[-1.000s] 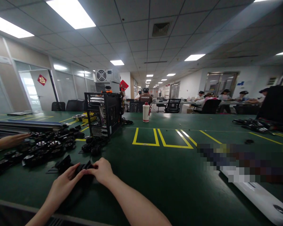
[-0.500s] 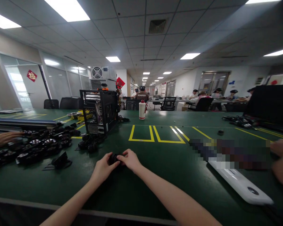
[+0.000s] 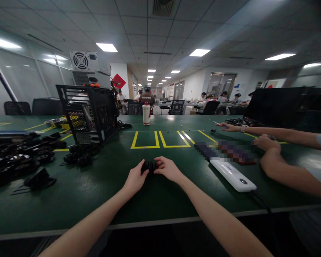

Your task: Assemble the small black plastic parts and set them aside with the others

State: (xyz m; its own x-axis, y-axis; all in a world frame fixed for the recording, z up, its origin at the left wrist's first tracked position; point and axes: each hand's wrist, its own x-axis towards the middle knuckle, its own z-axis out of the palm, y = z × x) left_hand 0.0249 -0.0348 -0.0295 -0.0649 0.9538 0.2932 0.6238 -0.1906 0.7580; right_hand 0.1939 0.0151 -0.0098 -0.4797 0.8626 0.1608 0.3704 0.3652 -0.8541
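Between my two hands is a small black ribbed object (image 3: 150, 165), too dark to name by kind, low over the green table. My left hand (image 3: 136, 175) grips its left end between thumb and fingers. My right hand (image 3: 168, 169) has curled fingers and thumb at its right end. To the left lies a similar dark part with a thin strap (image 3: 40, 179), apart from the hands. Beyond it is a heap of black parts with shiny round pieces (image 3: 13, 153), and a smaller black cluster (image 3: 81, 154) sits nearer the computer case.
An open black computer case (image 3: 89, 114) carries silver power supplies (image 3: 89, 66). A white bottle (image 3: 146, 114) stands further back. At right are a white power strip (image 3: 234, 175) with a cable, a pixelated patch, a co-worker's hands (image 3: 267, 142) and a black monitor (image 3: 280, 107).
My view has turned to the right and tilted down. My right fingers have shifted toward the black object's right end, showing more of it. The co-worker's arms at right now reach further into view.
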